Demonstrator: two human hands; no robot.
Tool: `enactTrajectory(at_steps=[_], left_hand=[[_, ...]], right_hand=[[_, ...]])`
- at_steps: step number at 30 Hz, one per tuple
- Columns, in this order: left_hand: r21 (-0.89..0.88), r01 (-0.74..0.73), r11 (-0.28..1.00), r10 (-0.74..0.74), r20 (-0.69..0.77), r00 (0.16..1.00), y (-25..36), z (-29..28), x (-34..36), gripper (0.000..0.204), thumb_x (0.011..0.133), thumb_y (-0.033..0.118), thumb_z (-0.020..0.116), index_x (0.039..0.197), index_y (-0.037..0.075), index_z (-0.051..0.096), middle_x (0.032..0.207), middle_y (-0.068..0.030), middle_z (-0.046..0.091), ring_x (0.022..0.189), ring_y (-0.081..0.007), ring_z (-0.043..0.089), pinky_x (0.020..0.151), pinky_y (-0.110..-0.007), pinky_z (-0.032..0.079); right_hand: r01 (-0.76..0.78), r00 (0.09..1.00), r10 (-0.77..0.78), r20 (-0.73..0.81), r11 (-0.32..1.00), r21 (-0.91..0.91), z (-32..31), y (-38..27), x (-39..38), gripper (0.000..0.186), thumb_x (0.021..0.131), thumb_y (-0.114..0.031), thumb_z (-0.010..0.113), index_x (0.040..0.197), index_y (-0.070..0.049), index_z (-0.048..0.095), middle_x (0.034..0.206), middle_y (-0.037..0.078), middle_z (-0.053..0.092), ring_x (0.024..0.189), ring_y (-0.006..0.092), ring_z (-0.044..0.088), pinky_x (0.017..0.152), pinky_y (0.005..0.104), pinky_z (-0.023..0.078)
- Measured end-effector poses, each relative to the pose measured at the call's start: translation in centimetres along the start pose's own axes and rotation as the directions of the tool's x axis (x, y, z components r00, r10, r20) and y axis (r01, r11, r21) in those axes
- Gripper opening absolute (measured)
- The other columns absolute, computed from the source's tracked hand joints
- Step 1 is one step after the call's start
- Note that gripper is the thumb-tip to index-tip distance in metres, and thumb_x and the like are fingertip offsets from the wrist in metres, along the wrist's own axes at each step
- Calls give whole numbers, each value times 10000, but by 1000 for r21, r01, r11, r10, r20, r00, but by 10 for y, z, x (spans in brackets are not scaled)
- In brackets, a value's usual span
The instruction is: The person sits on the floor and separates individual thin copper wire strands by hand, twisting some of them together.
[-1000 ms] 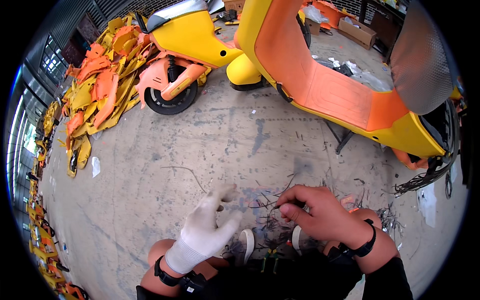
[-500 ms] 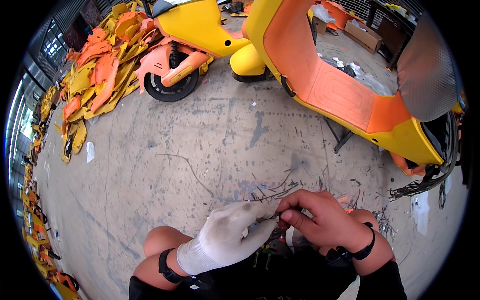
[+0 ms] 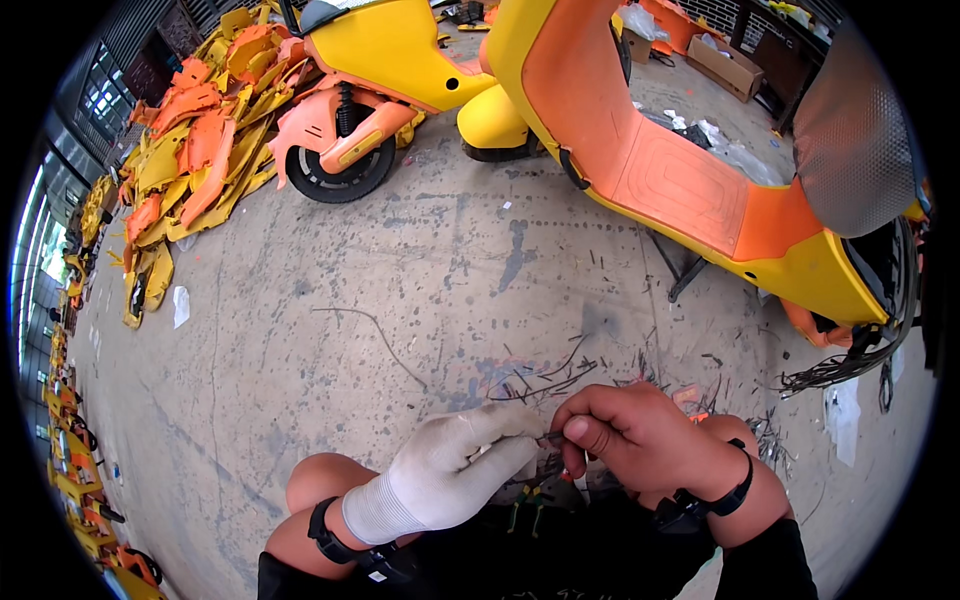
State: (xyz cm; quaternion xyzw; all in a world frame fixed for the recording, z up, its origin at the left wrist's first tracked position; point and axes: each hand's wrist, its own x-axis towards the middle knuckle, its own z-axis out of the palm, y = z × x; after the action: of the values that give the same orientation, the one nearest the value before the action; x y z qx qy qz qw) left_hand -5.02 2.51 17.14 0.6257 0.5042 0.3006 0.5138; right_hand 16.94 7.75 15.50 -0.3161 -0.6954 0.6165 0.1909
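Low in front of me, my left hand (image 3: 440,470) wears a whitish knit glove and is closed, thumb and fingers pinched together. Beside it my bare right hand (image 3: 645,442) is closed as well, thumb against bent forefinger. A thin dark piece like a short wire (image 3: 549,437) spans the small gap between both sets of fingertips, and each hand pinches one end. Its ends are hidden in the fingers. Below the hands, a pair of pliers or similar tool with green-and-yellow handles (image 3: 526,510) seems to lie against my dark clothing, partly lost in shadow.
Dark wire scraps (image 3: 545,382) litter the floor just beyond my hands. A yellow-and-orange scooter (image 3: 690,200) stands ahead to the right, with a bundle of loose cables (image 3: 850,370) hanging off its end. At the far left rises a heap of yellow and orange panels (image 3: 200,150).
My left hand has shifted slightly left, and the gap between the fingertips has widened, showing more of the thin dark piece. My right hand has barely moved.
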Motion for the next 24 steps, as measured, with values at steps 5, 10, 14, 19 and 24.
enactTrajectory(at_steps=[5, 10, 14, 19, 24], left_hand=[[-88, 36, 995, -33, 36, 999, -5, -1, -2, 215, 916, 68, 589, 1128, 68, 628, 808, -71, 685, 716, -173, 673, 664, -281, 521], [-63, 106, 992, -102, 64, 993, 4, -3, -1, 210, 918, 92, 596, 1125, 73, 630, 806, -64, 687, 708, -152, 667, 662, -275, 517], [-11, 108, 994, -108, 47, 993, 8, -2, -1, 204, 914, 112, 602, 1110, 69, 637, 809, -71, 689, 710, -158, 667, 665, -282, 515], [73, 178, 981, -181, 39, 983, 6, -3, 4, 206, 901, 170, 602, 1067, 59, 651, 819, -104, 683, 733, -218, 670, 691, -317, 514], [132, 157, 979, -164, 46, 985, 2, -3, 6, 211, 889, 199, 584, 1028, 55, 651, 813, -130, 666, 754, -259, 664, 706, -336, 510]], right_hand=[[-123, 991, 108, 76, 966, 226, 1, 2, 0, 206, 1024, -186, 474, 1011, -20, 595, 709, 15, 636, 637, 106, 612, 608, 256, 484], [-142, 988, 125, 89, 965, 219, -1, 2, 0, 215, 1026, -191, 473, 1003, -14, 593, 713, 21, 633, 635, 108, 607, 609, 262, 487], [-51, 998, 52, 31, 999, -17, -2, 1, 0, 184, 1003, -194, 514, 993, -29, 596, 729, 47, 651, 632, 159, 634, 601, 286, 497], [147, 981, -184, -62, 911, -384, 6, 6, 2, 150, 934, -210, 607, 973, -65, 613, 742, 84, 644, 666, 273, 649, 577, 357, 509], [268, 934, -352, -67, 810, -521, 10, 5, 6, 166, 862, -214, 683, 951, -88, 622, 747, 67, 634, 679, 285, 639, 574, 374, 508]])
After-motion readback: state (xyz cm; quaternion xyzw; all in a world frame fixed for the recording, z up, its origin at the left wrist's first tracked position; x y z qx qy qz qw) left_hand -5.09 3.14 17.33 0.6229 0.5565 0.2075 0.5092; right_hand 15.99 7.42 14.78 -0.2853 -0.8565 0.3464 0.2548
